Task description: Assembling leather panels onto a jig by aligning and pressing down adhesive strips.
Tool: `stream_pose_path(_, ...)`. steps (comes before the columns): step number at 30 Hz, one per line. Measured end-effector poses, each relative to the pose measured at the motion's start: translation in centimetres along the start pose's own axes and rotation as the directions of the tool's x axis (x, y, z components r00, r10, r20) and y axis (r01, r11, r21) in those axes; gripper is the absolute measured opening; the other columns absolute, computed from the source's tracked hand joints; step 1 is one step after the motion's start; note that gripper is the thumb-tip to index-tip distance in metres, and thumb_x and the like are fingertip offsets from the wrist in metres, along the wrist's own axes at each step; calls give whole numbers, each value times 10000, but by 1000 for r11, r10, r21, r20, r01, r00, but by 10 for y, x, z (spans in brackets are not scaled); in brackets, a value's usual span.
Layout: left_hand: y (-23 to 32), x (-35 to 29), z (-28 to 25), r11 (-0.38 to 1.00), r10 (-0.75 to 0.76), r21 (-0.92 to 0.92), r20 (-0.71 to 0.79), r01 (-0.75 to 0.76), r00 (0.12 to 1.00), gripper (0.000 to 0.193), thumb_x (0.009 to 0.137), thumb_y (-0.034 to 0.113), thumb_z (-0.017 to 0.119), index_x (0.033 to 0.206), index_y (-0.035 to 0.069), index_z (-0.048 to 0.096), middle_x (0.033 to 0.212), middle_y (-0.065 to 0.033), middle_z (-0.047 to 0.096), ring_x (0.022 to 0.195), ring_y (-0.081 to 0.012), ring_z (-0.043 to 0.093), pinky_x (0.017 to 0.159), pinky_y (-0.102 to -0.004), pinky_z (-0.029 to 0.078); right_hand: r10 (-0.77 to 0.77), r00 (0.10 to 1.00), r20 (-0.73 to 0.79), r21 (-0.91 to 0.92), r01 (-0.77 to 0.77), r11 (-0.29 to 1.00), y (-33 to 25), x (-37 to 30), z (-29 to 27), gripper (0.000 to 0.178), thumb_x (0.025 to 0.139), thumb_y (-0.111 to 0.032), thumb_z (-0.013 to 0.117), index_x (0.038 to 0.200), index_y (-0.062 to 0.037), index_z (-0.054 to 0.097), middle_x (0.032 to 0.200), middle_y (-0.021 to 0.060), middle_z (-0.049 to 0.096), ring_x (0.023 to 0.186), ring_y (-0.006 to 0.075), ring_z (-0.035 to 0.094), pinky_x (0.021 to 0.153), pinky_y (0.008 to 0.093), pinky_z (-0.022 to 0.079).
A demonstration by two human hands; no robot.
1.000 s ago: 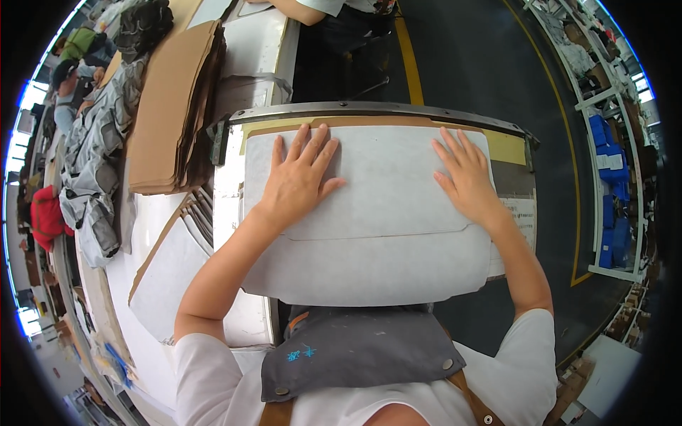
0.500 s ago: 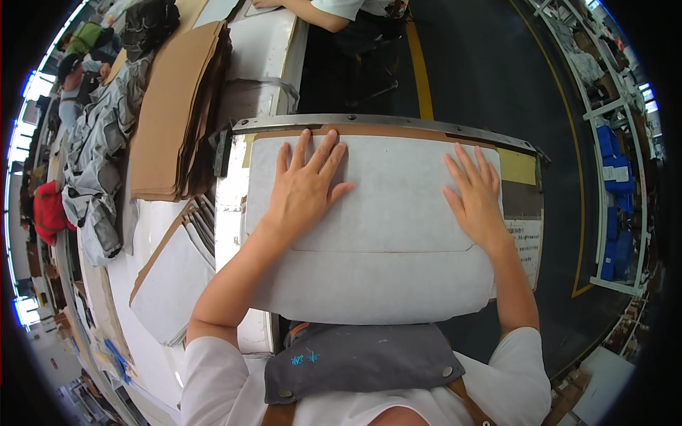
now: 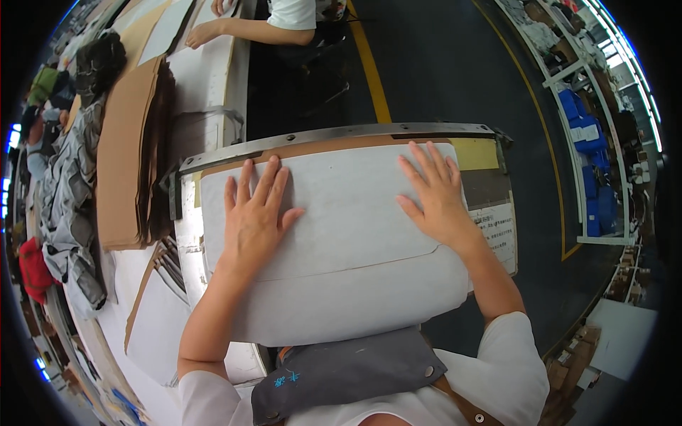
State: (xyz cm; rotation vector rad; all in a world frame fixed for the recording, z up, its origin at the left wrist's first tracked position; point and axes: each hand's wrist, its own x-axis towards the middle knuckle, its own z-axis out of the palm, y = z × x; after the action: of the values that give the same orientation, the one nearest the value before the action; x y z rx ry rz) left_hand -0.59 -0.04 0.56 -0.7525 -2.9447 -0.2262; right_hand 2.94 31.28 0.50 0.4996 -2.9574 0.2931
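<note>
A large white sheet [image 3: 341, 220] with rounded corners and a cut line across its lower part lies on a work board in front of me. A strip of brown board [image 3: 320, 147] shows along its far edge, against a metal bar [image 3: 341, 133]. My left hand [image 3: 257, 220] rests flat on the sheet's left side, fingers spread, their tips near the far edge. Flat on the right side lies my right hand [image 3: 435, 195], also spread. Neither hand grasps anything. The sheet's near edge droops toward my grey apron [image 3: 341, 376].
To the left stands a stack of brown cardboard sheets [image 3: 128, 156], with crumpled grey fabric [image 3: 67, 206] beyond it. White-faced sheets [image 3: 160, 319] fan out below the stack. Another person's arm [image 3: 249, 30] is at the far table. Shelving with blue bins [image 3: 590, 135] stands right.
The whole view has turned and shifted, so the board and hands appear further left and tilted. Both hands stay flat on the sheet in about the same places. More of the other person's arm shows.
</note>
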Motion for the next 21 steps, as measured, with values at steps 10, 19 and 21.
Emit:
stream_pose_path(10, 1, -1, 0, 1000, 7, 25, 4, -7, 1000, 643, 881, 404, 637, 1415, 97, 452, 1523, -60, 365, 1413, -375, 270, 1129, -561, 221, 3, 1000, 13, 11, -3, 1000, 1, -3, -3, 588, 902, -350, 619, 1395, -70, 462, 1514, 182, 310, 1425, 399, 212, 1115, 598, 152)
stream_pose_path(19, -1, 0, 0, 1000, -9, 18, 36, 8, 999, 646, 896, 396, 616, 1437, 105, 420, 1540, -57, 337, 1433, -364, 230, 1148, -542, 189, 1, 1000, 21, -14, -1, 1000, 1, 1, -1, 584, 900, -353, 619, 1390, -79, 459, 1521, 171, 295, 1418, 385, 222, 1105, 598, 164)
stream_pose_path(21, -2, -2, -1, 999, -35, 33, 40, 34, 999, 643, 897, 398, 614, 1436, 106, 422, 1541, -56, 335, 1435, -363, 228, 1146, -546, 189, -14, 1000, 13, -16, 14, 1000, 0, 4, 2, 586, 896, -346, 623, 1392, -82, 455, 1524, 167, 291, 1419, 383, 221, 1104, 597, 163)
